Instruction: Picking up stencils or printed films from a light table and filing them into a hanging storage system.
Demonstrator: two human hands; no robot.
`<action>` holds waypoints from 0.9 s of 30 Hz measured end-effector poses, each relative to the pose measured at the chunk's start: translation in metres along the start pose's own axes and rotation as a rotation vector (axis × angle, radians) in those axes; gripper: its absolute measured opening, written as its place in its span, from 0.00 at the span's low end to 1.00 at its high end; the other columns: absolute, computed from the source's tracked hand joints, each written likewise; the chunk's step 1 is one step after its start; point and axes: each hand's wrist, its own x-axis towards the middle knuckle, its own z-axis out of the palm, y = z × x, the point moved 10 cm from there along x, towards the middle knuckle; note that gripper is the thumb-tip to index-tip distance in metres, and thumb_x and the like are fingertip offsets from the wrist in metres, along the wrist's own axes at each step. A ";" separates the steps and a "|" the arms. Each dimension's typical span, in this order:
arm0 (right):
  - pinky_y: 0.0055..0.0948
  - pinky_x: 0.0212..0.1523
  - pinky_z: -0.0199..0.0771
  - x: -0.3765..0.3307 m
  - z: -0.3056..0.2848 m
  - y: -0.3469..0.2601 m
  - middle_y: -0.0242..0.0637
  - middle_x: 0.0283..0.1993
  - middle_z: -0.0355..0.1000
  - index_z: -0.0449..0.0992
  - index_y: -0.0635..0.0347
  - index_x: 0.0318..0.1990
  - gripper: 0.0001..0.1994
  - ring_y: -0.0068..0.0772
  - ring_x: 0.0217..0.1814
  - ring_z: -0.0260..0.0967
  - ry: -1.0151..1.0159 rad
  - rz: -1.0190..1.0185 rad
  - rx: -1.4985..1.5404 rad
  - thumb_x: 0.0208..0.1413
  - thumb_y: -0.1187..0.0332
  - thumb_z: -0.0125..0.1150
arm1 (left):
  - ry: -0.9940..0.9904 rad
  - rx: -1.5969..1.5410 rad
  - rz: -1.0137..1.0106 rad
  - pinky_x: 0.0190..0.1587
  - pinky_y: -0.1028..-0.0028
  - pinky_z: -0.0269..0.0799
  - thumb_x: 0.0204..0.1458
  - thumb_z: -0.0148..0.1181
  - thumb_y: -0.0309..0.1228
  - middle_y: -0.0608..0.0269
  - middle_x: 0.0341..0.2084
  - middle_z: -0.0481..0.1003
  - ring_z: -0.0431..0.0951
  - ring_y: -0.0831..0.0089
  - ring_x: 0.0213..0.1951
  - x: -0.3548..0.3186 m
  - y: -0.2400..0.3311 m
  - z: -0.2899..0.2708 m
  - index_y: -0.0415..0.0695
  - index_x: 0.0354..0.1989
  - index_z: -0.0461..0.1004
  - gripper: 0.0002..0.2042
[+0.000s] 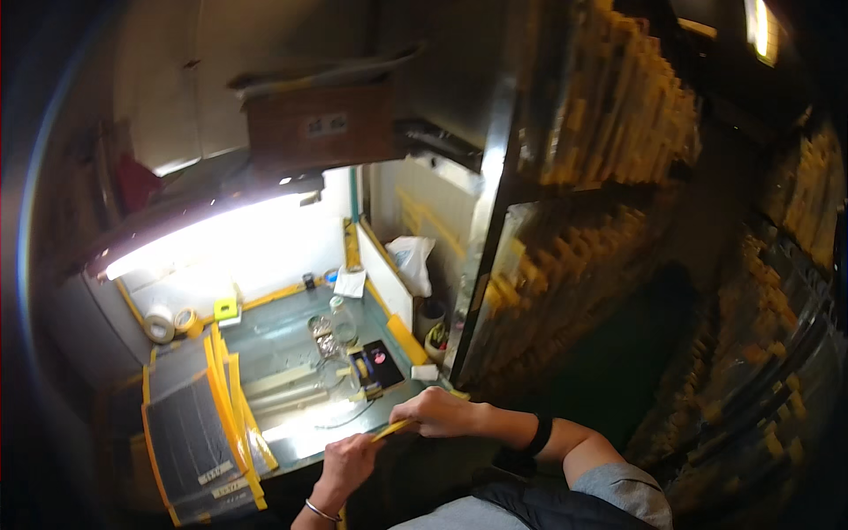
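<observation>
Worktop (291,340) smooth, glossy, glare off lamp. Yellow strip (391,430) thin, matt, prob. plastic/tape. Dark sheets (190,433) matt, finely ribbed. Bottle (342,320) clear plastic. Tape rolls (168,323) papery.

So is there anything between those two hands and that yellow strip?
Nothing visible. The left hand and right hand each already pinch an end of the yellow strip, just above the near edge of the worktable.

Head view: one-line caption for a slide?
Both hands, left and right, hold a thin yellow strip at the edge of a lamp-lit workbench beside stacked dark yellow-edged sheets.
</observation>
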 end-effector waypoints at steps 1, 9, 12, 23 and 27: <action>0.35 0.31 0.71 -0.015 -0.024 0.001 0.43 0.27 0.73 0.75 0.58 0.35 0.09 0.45 0.31 0.73 0.063 0.044 0.031 0.49 0.65 0.64 | -0.023 -0.039 -0.006 0.21 0.66 0.69 0.48 0.62 0.33 0.58 0.15 0.72 0.74 0.59 0.18 0.005 0.009 0.015 0.45 0.22 0.73 0.08; 0.34 0.35 0.72 -0.111 -0.146 0.030 0.42 0.31 0.75 0.76 0.57 0.36 0.06 0.43 0.34 0.75 0.224 0.142 -0.037 0.54 0.66 0.60 | -0.039 -0.400 -0.109 0.19 0.68 0.62 0.50 0.61 0.31 0.52 0.12 0.68 0.70 0.58 0.15 0.073 0.097 0.074 0.38 0.21 0.73 0.11; 0.33 0.42 0.73 -0.168 -0.211 0.033 0.43 0.42 0.75 0.75 0.58 0.42 0.08 0.43 0.43 0.74 0.424 0.097 -0.126 0.57 0.69 0.55 | 0.106 -0.441 -0.069 0.17 0.69 0.58 0.51 0.60 0.31 0.52 0.10 0.65 0.65 0.70 0.12 0.115 0.139 0.090 0.37 0.23 0.73 0.10; 0.22 0.44 0.71 -0.422 -0.340 0.093 0.38 0.40 0.75 0.74 0.66 0.43 0.08 0.25 0.42 0.72 1.229 0.410 -0.076 0.57 0.75 0.56 | 0.151 -0.970 -0.145 0.20 0.79 0.40 0.59 0.54 0.35 0.83 0.14 0.55 0.48 0.89 0.19 0.241 0.239 0.135 0.43 0.15 0.64 0.20; 0.21 0.44 0.70 -0.441 -0.337 0.090 0.38 0.40 0.75 0.75 0.67 0.41 0.07 0.24 0.41 0.72 1.253 0.411 -0.112 0.56 0.75 0.57 | 0.068 -1.129 -0.242 0.21 0.80 0.40 0.59 0.54 0.35 0.82 0.15 0.57 0.49 0.91 0.19 0.247 0.241 0.168 0.44 0.17 0.66 0.18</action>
